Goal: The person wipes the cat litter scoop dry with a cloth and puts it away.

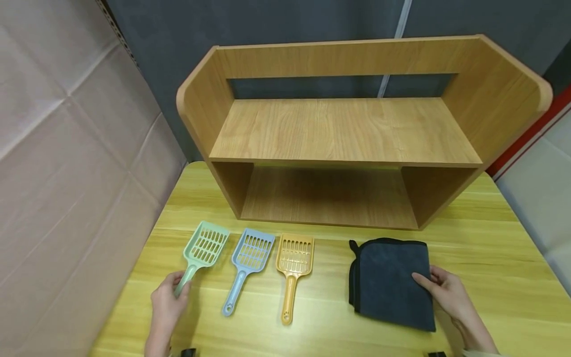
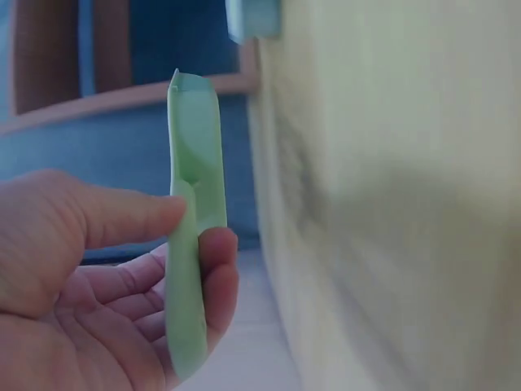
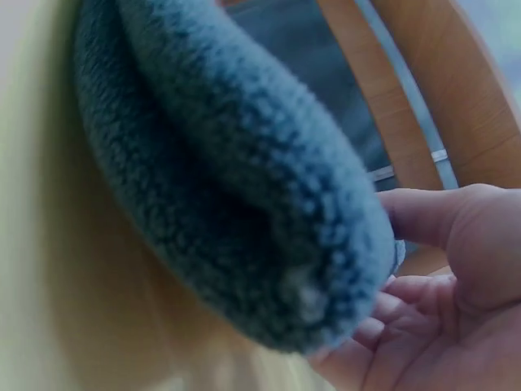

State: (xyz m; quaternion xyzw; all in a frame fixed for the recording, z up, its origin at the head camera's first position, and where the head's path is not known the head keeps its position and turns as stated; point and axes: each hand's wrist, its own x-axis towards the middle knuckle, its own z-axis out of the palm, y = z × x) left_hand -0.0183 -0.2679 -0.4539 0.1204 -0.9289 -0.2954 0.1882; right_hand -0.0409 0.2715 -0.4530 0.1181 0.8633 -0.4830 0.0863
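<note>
My left hand (image 1: 168, 303) grips the handle of a pale green litter scoop (image 1: 195, 262) at the left of the table. In the left wrist view the scoop (image 2: 186, 285) is seen edge-on, thumb on one side and fingers curled round the other. At the right, a folded dark blue cloth (image 1: 388, 285) with black edging and a small loop has its right edge pinched by my right hand (image 1: 451, 296). Thick fleecy folds of this cloth (image 3: 220, 138) fill much of the right wrist view, the thumb on its outer face and the fingertips partly hidden behind it.
Between the hands lie a blue litter scoop (image 1: 241, 273) and an orange litter scoop (image 1: 290, 290), handles toward me. A two-level wooden shelf (image 1: 348, 130) stands at the back of the wood-grain table (image 1: 330, 317). A pale draped wall (image 1: 80, 188) borders the left side.
</note>
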